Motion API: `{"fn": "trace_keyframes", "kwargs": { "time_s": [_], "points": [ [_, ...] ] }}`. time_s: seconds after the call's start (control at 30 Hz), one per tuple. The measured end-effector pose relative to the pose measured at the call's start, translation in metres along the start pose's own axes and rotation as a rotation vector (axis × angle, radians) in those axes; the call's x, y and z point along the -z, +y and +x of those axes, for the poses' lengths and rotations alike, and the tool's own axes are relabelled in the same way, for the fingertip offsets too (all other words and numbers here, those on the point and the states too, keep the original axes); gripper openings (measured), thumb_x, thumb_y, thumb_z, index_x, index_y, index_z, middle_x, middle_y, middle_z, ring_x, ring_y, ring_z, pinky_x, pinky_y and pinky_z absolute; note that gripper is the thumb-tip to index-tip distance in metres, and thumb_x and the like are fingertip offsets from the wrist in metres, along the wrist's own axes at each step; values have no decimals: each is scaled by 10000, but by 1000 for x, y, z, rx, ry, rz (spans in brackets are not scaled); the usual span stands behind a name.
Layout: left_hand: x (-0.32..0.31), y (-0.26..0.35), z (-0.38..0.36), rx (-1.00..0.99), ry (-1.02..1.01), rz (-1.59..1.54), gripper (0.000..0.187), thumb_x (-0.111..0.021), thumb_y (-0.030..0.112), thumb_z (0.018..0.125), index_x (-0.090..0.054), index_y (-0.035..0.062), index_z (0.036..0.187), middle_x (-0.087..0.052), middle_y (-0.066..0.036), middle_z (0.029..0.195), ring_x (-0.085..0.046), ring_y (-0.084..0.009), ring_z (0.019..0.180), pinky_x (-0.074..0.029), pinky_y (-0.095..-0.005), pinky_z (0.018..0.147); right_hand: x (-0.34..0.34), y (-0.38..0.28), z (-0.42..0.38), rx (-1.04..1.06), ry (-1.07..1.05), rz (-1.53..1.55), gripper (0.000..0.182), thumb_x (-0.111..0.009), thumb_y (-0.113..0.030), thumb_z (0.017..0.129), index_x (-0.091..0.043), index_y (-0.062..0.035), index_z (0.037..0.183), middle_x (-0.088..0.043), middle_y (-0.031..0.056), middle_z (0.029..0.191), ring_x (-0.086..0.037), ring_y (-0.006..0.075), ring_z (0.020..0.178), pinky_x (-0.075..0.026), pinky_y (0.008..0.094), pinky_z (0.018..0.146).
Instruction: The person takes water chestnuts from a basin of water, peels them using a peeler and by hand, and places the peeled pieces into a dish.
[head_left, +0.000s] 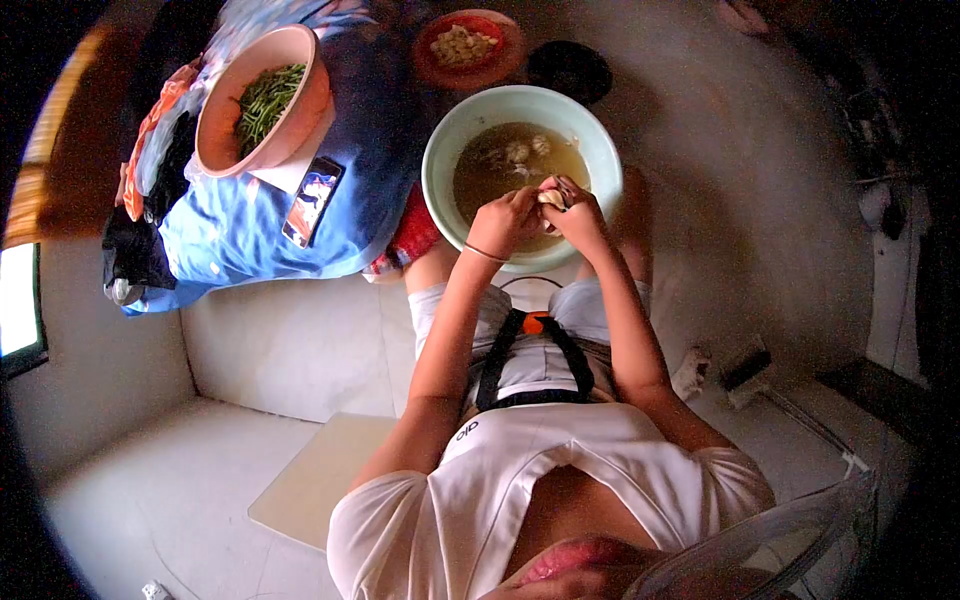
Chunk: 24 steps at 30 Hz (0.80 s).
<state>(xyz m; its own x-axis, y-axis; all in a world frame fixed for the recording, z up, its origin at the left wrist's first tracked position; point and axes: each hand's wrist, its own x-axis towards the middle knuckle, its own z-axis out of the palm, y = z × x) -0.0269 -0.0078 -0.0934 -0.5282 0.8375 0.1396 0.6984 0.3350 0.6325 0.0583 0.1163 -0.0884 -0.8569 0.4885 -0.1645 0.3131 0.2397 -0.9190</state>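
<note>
A pale green basin [436, 190] holds cloudy brownish water with several whitish bulb-like pieces in it. Over its near right part, my right hand [578, 212] is closed on a whitish piece [552, 199] that looks like a garlic bulb. My left hand [505, 222], with a band at the wrist, is closed beside it, its fingertips meeting the same piece. How much of the piece lies between the left fingers is partly hidden.
A pink bowl [313, 100] of green beans and a phone [313, 202] rest on blue cloth [240, 240] at the left. Behind the basin are a red plate [428, 62] with pale pieces and a dark round object [570, 72]. A brush [746, 368] lies at the right.
</note>
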Motion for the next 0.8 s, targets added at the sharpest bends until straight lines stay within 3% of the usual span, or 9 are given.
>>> {"fn": "trace_keyframes", "kwargs": {
  "time_s": [0.1,0.2,0.3,0.4,0.47,0.5,0.57,0.63,0.8],
  "points": [
    [-6,-1,0,-45,89,-29,374,-581,195,723,-485,81,1065,-578,-150,884,-575,-312,743,-480,-381,613,0,-3,-2,173,79,-102,195,-579,-50,722,-516,-41,906,-594,89,781,-578,173,695,-451,293,628],
    [-4,8,1,9,58,59,376,-569,181,727,-476,69,1073,-575,-148,870,-574,-310,734,-480,-375,610,-1,-1,-1,202,139,-159,208,-588,-67,696,-520,-55,892,-600,117,799,-592,244,725,-465,308,648],
    [-7,7,1,-5,101,91,374,-555,170,730,-468,55,1075,-570,-147,867,-571,-312,726,-477,-375,609,0,-5,-2,194,143,-187,214,-596,-64,696,-521,-48,895,-604,123,816,-595,262,757,-462,313,663],
    [-10,6,2,22,35,113,361,-542,153,733,-467,45,1068,-568,-141,891,-571,-314,728,-477,-372,611,1,-5,-3,154,112,-183,213,-598,-64,700,-521,-54,899,-602,116,806,-594,246,741,-459,310,654],
    [-12,5,3,-61,150,133,282,-554,200,723,-499,48,954,-557,-131,705,-567,-292,603,-469,-367,528,4,0,-2,141,82,-159,215,-599,-67,700,-520,-56,900,-600,114,801,-593,239,732,-456,308,648],
    [-12,3,3,-60,151,135,282,-554,200,723,-499,48,954,-557,-131,705,-567,-292,603,-469,-367,528,6,3,0,134,45,-133,212,-598,-69,704,-520,-57,901,-596,102,795,-587,217,721,-453,303,642],
    [1,8,3,36,-61,-44,351,-578,174,716,-496,44,1032,-578,-161,842,-571,-322,741,-467,-384,619,9,1,-1,128,8,-107,209,-597,-71,707,-521,-58,901,-592,90,789,-580,196,709,-450,298,636],
    [3,3,3,34,-29,-139,355,-592,180,710,-505,44,1025,-579,-169,842,-571,-326,753,-465,-382,624,13,-1,-2,60,-56,46,198,-591,-72,717,-523,-53,902,-587,64,796,-558,155,695,-446,283,631],
    [-5,-1,3,21,63,-328,354,-617,186,706,-523,41,1015,-584,-173,861,-569,-333,778,-466,-370,631,9,11,3,109,-43,81,187,-584,-63,722,-529,-57,901,-584,47,800,-540,128,699,-442,263,627]
  ]
}}
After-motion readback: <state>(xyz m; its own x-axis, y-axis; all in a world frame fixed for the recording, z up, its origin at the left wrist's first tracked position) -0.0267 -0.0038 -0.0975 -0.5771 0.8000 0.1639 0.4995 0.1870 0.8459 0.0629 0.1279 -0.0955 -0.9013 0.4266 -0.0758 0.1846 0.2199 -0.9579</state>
